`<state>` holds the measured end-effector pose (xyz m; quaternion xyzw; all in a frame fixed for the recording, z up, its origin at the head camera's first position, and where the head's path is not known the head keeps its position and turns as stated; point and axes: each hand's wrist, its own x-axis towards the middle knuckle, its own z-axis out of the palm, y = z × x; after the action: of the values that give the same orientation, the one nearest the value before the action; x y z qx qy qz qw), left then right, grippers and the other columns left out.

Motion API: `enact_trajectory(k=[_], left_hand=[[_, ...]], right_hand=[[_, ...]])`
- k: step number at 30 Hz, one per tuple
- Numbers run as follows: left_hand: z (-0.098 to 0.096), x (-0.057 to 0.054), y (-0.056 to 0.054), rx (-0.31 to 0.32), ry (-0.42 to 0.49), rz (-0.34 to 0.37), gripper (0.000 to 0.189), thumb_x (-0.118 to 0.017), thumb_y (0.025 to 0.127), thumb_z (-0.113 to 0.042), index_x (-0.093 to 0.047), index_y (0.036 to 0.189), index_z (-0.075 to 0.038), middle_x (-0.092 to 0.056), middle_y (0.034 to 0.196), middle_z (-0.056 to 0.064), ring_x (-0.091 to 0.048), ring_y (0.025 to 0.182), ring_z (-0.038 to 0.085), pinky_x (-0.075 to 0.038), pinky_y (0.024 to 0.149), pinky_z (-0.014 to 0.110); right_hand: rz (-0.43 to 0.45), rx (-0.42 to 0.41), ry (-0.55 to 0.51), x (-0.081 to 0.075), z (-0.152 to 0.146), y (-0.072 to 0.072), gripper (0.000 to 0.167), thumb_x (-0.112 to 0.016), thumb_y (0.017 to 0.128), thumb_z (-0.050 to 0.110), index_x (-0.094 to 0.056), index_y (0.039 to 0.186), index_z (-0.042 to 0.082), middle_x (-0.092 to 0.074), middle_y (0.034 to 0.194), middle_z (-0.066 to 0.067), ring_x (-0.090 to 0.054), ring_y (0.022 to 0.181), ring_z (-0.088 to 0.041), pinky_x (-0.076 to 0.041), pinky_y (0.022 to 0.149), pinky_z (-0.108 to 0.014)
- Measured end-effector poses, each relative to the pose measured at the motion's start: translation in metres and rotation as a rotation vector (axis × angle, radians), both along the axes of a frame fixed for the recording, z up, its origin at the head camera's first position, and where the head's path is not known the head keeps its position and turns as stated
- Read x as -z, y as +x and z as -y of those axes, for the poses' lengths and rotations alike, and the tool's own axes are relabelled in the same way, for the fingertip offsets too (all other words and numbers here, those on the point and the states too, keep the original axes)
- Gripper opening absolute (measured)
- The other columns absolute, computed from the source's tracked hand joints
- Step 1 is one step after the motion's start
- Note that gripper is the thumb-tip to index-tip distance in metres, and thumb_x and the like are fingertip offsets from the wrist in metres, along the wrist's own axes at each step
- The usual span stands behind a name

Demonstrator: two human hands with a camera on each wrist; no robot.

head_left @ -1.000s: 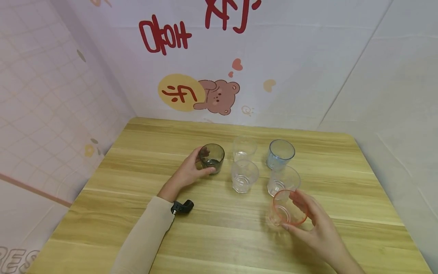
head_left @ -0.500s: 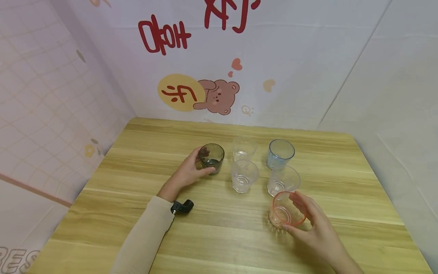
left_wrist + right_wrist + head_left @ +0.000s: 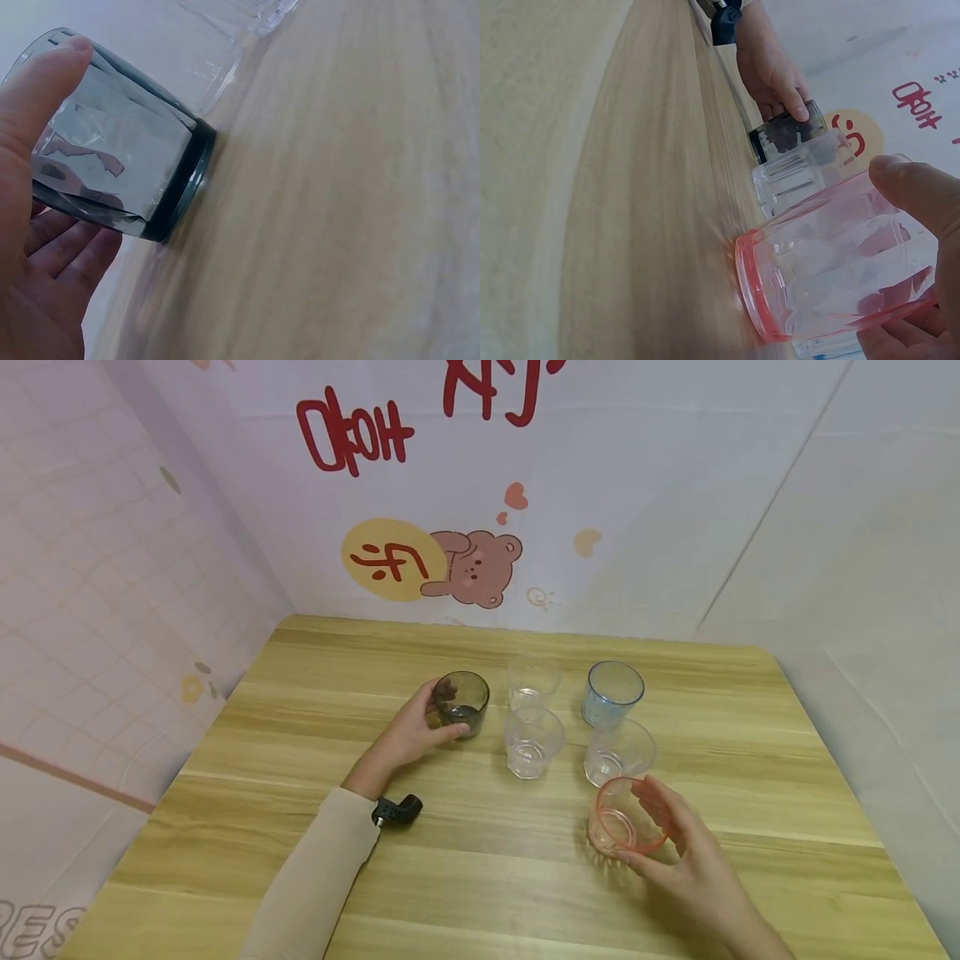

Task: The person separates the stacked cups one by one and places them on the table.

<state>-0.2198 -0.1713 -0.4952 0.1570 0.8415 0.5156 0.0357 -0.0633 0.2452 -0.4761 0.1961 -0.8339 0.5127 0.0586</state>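
My left hand [image 3: 408,732] grips a dark grey see-through cup [image 3: 467,717] at the left end of the group, its thumb on the near side. The cup stands upright on the table, as the left wrist view also shows with the dark cup [image 3: 124,142]. On the right, my right hand [image 3: 693,860] holds a clear cup with a pink-orange rim [image 3: 613,832] between thumb and fingers. In the right wrist view the pink cup's [image 3: 817,262] base rests on the wood. A clear faceted cup [image 3: 602,767] stands right behind it.
Between the hands stand two more clear cups, one nearer [image 3: 527,760] and one farther [image 3: 532,681]. A blue-tinted cup [image 3: 609,708] is at the back right. The wooden table [image 3: 450,893] meets a printed wall covering [image 3: 637,468] at the back.
The pink-rimmed cup has settled onto the table and stays there in my right hand. My left hand stays on the dark cup. The head view has shifted very slightly.
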Motion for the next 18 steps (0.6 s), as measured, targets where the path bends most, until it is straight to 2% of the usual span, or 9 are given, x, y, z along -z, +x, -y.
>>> enact_trajectory(k=[9,13,18], left_hand=[[0.002,-0.006,0.005,-0.008,0.028,0.028,0.088,-0.087,0.094,-0.025,-0.037,0.162,-0.001,-0.055,0.159,0.018,-0.051,0.15,0.037,-0.039,0.129,0.054],[0.004,-0.01,0.008,-0.007,0.035,0.025,0.089,-0.087,0.094,-0.025,-0.036,0.163,-0.001,-0.055,0.159,0.017,-0.051,0.151,0.037,-0.038,0.129,0.054],[0.005,-0.016,0.015,-0.001,0.025,0.04,0.092,-0.089,0.092,-0.027,-0.035,0.164,-0.005,-0.054,0.16,0.015,-0.049,0.152,0.036,-0.036,0.13,0.054]], right_hand=[[-0.018,-0.02,-0.087,0.004,0.003,0.002,0.103,-0.087,0.074,-0.019,-0.036,0.163,-0.005,-0.055,0.158,0.018,-0.048,0.145,0.011,-0.038,0.115,-0.006],[-0.01,-0.018,-0.081,0.004,0.003,0.002,0.103,-0.088,0.075,-0.018,-0.036,0.163,-0.004,-0.054,0.157,0.022,-0.048,0.145,0.012,-0.038,0.115,-0.006],[0.041,0.0,-0.047,0.0,0.0,0.003,0.101,-0.089,0.079,-0.01,-0.037,0.165,0.004,-0.056,0.159,0.012,-0.048,0.144,0.013,-0.038,0.114,-0.004]])
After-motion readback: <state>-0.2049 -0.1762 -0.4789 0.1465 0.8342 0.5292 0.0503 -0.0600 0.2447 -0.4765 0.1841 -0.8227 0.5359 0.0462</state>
